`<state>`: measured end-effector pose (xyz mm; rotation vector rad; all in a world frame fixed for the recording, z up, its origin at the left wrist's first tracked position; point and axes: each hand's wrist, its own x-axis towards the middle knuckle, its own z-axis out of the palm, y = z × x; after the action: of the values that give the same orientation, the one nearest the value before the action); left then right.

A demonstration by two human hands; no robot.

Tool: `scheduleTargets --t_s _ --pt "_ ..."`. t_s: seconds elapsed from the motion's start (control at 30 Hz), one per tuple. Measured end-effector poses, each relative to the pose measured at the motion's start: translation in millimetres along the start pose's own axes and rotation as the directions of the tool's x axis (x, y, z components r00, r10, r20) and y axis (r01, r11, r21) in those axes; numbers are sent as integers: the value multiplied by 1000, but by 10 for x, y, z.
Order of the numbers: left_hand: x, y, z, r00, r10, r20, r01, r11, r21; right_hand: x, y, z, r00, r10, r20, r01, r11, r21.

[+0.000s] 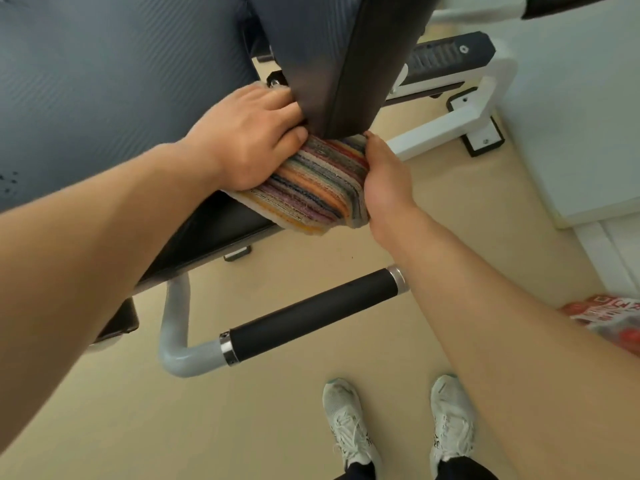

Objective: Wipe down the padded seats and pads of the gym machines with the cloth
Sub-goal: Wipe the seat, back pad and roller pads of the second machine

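Note:
A folded cloth with many coloured stripes [322, 181] lies on the edge of the dark padded seat [104, 98], right under the lower end of the upright back pad [329, 64]. My left hand [249, 140] presses down on the cloth's left part, fingers reaching into the gap between seat and back pad. My right hand [384, 178] grips the cloth's right edge, thumb up against the pad's lower corner. Most of the cloth's far end is hidden under the back pad.
A grey tube handle with a black foam grip [311, 320] sticks out below the seat. White machine frame legs [460, 116] stand on the beige floor at the right. A red package [609, 320] lies at the right edge. My white shoes [398, 424] are at the bottom.

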<state>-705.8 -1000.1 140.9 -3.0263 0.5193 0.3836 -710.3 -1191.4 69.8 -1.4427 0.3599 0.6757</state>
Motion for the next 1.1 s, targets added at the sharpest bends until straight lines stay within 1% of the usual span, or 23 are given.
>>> scheduleTargets --t_s 0.1,0.13,0.17,0.2,0.23,0.27,0.3,0.33,0.4,0.47,0.57,0.7,0.77,0.87,0.93,1.0,1.1 --pt "-140 -88 13 1000 15 15 -16 999 49 -158 24 7 994 -108 29 112 980 -167" --pt "-182 -134 2 999 12 30 -13 998 54 -227 -10 37 989 -140 37 145 957 -251" --pt "-216 -189 -23 999 11 47 -14 998 55 -327 -56 84 983 -180 35 179 905 -385" --pt "-233 -247 -50 998 14 60 -18 998 54 -442 -82 157 971 -236 42 220 807 -547" --pt "-228 -308 -76 998 20 65 -24 998 61 -585 -90 256 954 -289 80 263 678 -686" --pt "-203 -370 -99 997 28 69 -33 997 74 -742 -80 384 942 -304 144 299 562 -772" --pt "-158 -437 -121 997 36 76 -42 996 81 -893 -70 524 936 -289 200 324 494 -807" --pt "-99 -498 -143 996 44 83 -50 995 84 -979 -34 648 934 -275 229 337 460 -821" --pt "16 -616 -172 995 43 87 -51 994 98 -989 -27 858 925 -310 218 340 426 -838" --pt "122 -727 -191 997 15 79 -24 993 115 -815 -88 1036 906 -378 189 341 388 -856" --pt "252 -845 -227 997 -45 57 38 992 122 -499 -230 1234 887 -421 193 349 335 -875" --pt "261 -842 -218 997 -74 33 70 992 104 -326 -306 1359 861 -487 145 324 307 -895" --pt "215 -799 -194 997 -77 21 75 995 72 -318 -325 1334 852 -506 136 328 312 -892" --pt "108 -677 -182 995 -97 7 97 994 49 -413 -250 1174 832 -523 184 375 288 -881" --pt "18 -504 -171 996 -81 31 79 995 58 -590 -122 987 823 -525 217 402 268 -875" --pt "-70 -303 -129 994 -99 36 97 994 47 -741 2 773 832 -491 258 418 249 -873" --pt "-137 -81 -57 983 -181 10 180 983 38 -756 69 506 863 -414 288 406 230 -885"
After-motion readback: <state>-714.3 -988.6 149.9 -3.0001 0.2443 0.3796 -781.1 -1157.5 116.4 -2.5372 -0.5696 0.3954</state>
